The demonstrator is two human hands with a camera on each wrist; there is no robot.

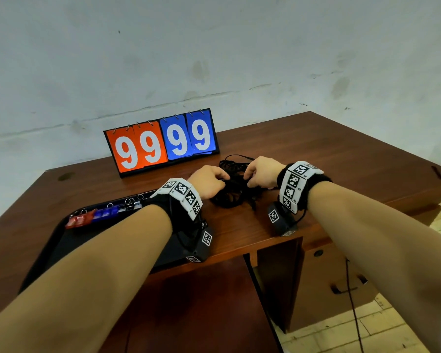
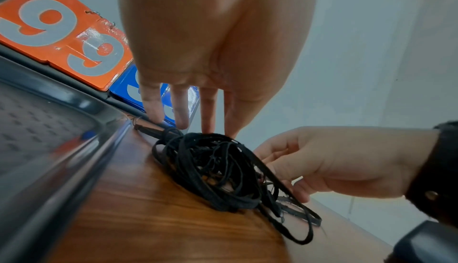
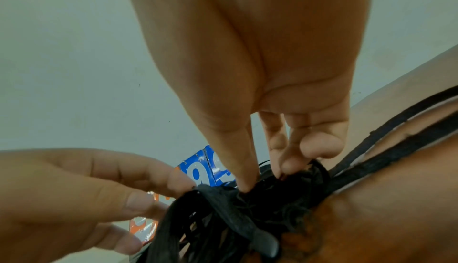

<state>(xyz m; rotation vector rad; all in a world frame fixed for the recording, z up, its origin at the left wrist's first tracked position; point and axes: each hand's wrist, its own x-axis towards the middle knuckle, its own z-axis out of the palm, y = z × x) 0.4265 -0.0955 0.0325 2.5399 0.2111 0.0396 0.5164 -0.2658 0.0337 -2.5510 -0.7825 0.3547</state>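
A tangled bundle of flat black cord (image 1: 233, 193) lies on the brown wooden table (image 1: 329, 159) in front of the scoreboard. My left hand (image 1: 223, 180) comes at it from the left, fingertips (image 2: 208, 126) down on the bundle's top (image 2: 218, 171), and index and thumb pinch a strand at its edge. My right hand (image 1: 248, 180) meets it from the right. Its thumb and curled fingers (image 3: 292, 163) dig into the tangle (image 3: 235, 218) and grip strands. Loose loops (image 3: 386, 149) trail off to the right over the wood.
A flip scoreboard (image 1: 161, 143) showing orange 99 and blue 99 stands at the table's back by the wall. A black tray (image 1: 69, 240) with red and blue cards on rings (image 1: 97, 215) lies front left. The table's front edge and a floor drop sit right of my arm.
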